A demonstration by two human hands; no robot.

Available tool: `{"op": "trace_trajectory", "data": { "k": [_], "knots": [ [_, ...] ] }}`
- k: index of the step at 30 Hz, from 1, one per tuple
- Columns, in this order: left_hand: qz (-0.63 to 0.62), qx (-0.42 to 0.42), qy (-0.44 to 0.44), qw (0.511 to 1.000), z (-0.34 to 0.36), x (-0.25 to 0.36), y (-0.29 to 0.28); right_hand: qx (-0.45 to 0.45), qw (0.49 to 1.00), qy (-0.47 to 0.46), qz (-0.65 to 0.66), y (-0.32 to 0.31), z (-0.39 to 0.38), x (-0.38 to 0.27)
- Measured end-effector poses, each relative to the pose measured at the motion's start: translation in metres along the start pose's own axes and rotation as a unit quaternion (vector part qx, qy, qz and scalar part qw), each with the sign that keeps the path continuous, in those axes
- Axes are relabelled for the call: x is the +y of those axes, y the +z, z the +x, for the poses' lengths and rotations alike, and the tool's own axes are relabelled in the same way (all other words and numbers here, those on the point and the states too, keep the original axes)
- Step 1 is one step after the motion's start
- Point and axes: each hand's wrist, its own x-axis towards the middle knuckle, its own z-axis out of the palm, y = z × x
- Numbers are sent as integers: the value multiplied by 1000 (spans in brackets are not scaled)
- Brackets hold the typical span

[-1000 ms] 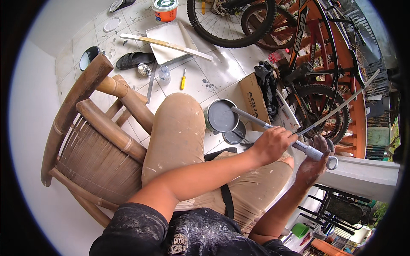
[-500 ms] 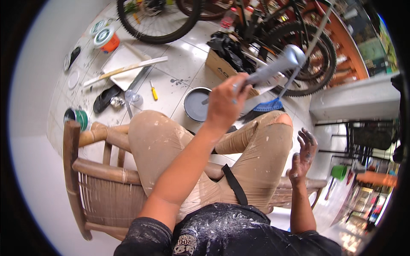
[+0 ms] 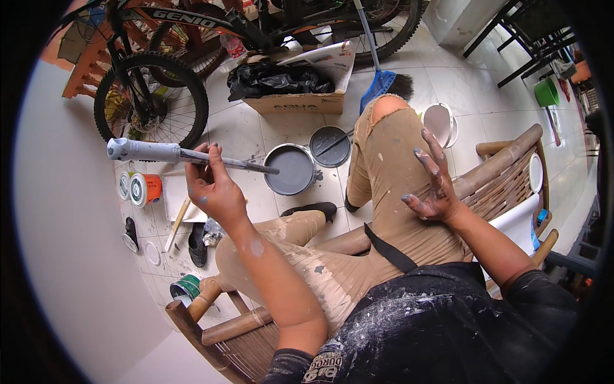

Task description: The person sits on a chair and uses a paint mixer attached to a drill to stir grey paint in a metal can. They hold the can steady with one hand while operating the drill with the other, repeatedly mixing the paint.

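Note:
My left hand [image 3: 216,192] pinches a long grey tube [image 3: 146,151] in its fingers. The tube has a thick, pale grey-blue end with a rounded knob at the left; its thinner, darker end points right. That thin end overlaps the rim of a round bucket [image 3: 289,194] of dark grey paint [image 3: 288,173]; whether it touches is unclear. Beside the bucket lies a grey-smeared round lid [image 3: 327,157] with a thin stick [image 3: 341,139] across it. Over my right thigh, my right hand [image 3: 438,185] hangs empty, fingers spread and stained with paint.
Ahead are a cardboard box [image 3: 297,104] with black plastic, a blue broom [image 3: 377,86] and bicycles [image 3: 150,105]. A white bucket [image 3: 441,121] stands right of my knee. An orange tub [image 3: 151,189], white tray [image 3: 182,208] and green can [image 3: 185,288] are at left.
My view has turned, and the bucket now shows fully. The tube has swung from pointing up and right to lying nearly level, thick end left. My right hand stays open.

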Motion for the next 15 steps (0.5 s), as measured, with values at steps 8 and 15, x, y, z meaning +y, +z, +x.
{"op": "trace_trajectory", "data": {
  "k": [8, 15],
  "knots": [
    [11, 8, -16, 1000, 1, -1, -2, -8, 1000, 25, -1, 1, 3, -3],
    [-12, 10, -24, 1000, 2, -4, -6, -14, 999, 50, 5, 4, 7, -5]
  ]
}}
